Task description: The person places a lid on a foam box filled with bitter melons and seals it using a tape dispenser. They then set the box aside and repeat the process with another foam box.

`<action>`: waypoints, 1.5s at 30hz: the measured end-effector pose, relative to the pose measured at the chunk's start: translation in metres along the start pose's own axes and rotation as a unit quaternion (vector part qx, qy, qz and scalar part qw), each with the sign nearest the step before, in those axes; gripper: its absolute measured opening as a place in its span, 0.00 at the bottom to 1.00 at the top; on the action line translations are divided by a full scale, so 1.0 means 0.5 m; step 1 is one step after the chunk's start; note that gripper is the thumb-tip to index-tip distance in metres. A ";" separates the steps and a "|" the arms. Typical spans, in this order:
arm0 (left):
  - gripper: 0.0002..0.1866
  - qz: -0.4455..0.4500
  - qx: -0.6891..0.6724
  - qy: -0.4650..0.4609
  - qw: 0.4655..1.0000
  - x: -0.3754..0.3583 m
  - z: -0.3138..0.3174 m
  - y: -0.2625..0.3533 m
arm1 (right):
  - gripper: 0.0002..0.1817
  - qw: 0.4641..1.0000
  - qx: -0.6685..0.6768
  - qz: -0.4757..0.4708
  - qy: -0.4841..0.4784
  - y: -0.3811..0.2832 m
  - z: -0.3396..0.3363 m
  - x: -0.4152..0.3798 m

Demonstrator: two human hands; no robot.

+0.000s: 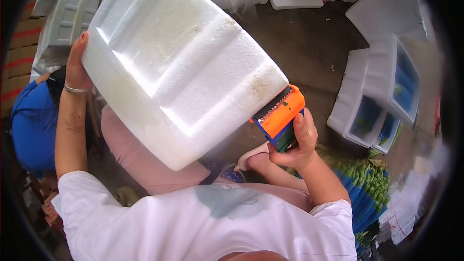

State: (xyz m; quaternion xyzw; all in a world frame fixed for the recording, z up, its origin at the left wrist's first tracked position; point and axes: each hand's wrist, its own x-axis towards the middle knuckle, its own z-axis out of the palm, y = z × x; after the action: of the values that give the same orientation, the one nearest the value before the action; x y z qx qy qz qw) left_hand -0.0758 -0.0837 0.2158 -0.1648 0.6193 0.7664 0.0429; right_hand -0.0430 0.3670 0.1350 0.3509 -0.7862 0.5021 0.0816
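Observation:
A white foam box (193, 63) is tilted in front of me, over my lap, with its ribbed side facing up. My left hand (79, 64) grips the box by its left edge, the thumb showing at the corner. In my right hand (303, 137) is a tape dispenser (279, 117) with an orange top, a blue body and a dark toothed edge. Fingers and thumb wrap its lower part. The toothed edge lies right at the box's right corner.
A person in blue (34, 121) is close on my left, near stacked foam boxes (72, 19) and cardboard cartons (21, 50). On the right, foam boxes (350, 92) stand tilted, with blue material inside. Green vegetables (365, 179) lie on blue wrapping by my right elbow.

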 end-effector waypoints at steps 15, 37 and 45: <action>0.33 0.155 0.440 -0.088 0.880 0.028 0.178 -0.008 | 0.31 0.964 -0.188 0.168 -0.086 -0.134 0.044 0.342; 0.38 0.192 0.661 0.097 0.719 0.342 -0.059 -0.004 | 0.43 0.927 -0.217 0.277 -0.130 0.095 0.062 -0.279; 0.41 0.172 0.644 0.120 0.736 0.356 -0.104 -0.008 | 0.43 0.897 -0.210 0.341 -0.187 0.169 0.089 -0.388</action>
State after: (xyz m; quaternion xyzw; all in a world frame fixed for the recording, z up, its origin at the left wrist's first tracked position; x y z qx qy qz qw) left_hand -0.2321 -0.1575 0.1484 -0.0793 0.9826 0.1530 -0.0687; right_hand 0.0572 0.4413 -0.0415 0.1230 -0.9456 0.2476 -0.1715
